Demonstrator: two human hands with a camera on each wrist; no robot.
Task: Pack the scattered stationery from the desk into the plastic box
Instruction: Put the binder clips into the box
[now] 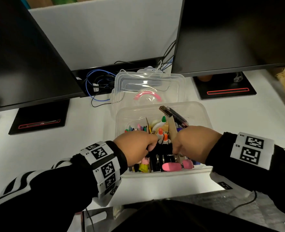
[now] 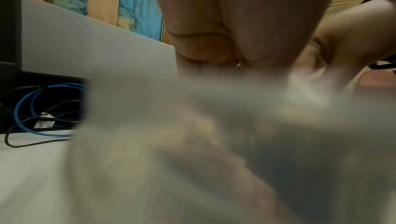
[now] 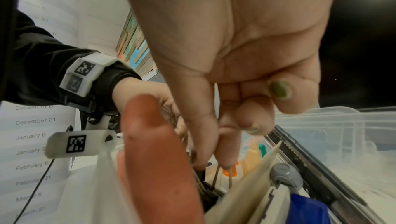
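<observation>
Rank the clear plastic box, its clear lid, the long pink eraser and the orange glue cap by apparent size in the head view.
1. Clear plastic box and clear lid: look alike; the lid lies farther off, so unranked.
2. Long pink eraser.
3. Orange glue cap, smallest.

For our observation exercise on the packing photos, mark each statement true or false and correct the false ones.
1. The plastic box stands open, its lid tipped back behind it. True.
2. Both hands reach into the box. True: left hand, right hand.
3. The box holds no stationery. False: pens, glue bottles and pink erasers lie inside.
4. The right hand's fingers pinch a binder clip's wire handle. True.
5. Both monitors show pictures. False: the screens are dark.
</observation>
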